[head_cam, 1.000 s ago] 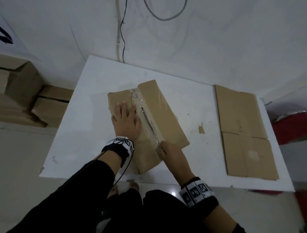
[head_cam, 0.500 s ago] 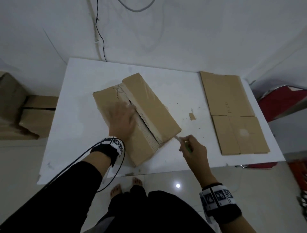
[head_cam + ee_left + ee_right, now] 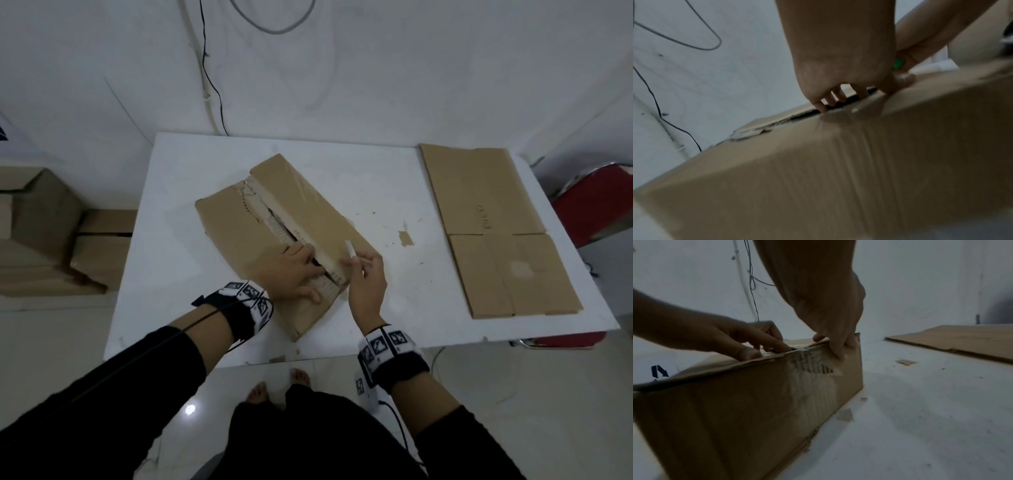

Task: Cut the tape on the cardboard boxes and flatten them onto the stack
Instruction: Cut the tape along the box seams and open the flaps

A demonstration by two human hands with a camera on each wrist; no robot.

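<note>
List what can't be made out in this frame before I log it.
- Cutter: left wrist view shows only a green bit behind the left hand; its blade is hidden.
- Inside of the box: head view shows just a dark slit between the flaps.
- Right hand: the right wrist view is too dim to show what it grips.
- Printing on the flattened cardboard: too small to read.

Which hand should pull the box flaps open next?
Probably the left hand: its fingertips already sit in the cut seam of the box. The right hand holds the cutter.
</note>
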